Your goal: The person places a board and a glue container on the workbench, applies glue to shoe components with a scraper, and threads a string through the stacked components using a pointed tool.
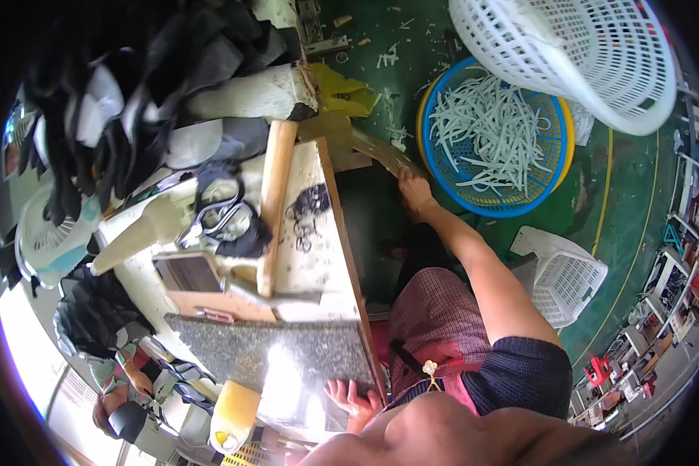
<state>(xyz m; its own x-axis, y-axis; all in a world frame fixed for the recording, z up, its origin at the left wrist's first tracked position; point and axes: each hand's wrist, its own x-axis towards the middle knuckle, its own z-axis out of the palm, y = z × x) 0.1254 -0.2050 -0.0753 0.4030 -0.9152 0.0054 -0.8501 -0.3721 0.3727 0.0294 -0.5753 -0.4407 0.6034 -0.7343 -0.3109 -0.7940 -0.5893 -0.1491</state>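
Observation:
My left hand (353,400) lies at the front edge of the dark speckled stone slab (233,346), its fingers apart and nothing in them. Beyond the bench's right side, my right arm reaches down and away. My right hand (416,193) is closed at the near end of a glossy tan strip (382,151), whose material I cannot make out. That strip runs back toward a tan board (330,130) beside the bench. Just right of this hand stands a blue basket (485,203) full of thin pale strips (493,128).
On the bench lie a wooden roller (276,202), scissors (225,217), a phone-like dark rectangle (188,273) and a yellow block (237,408). Dark cut pieces (116,101) are heaped at far left. White baskets (571,272) (582,62) stand at right. Another person's hand (138,380) works at lower left.

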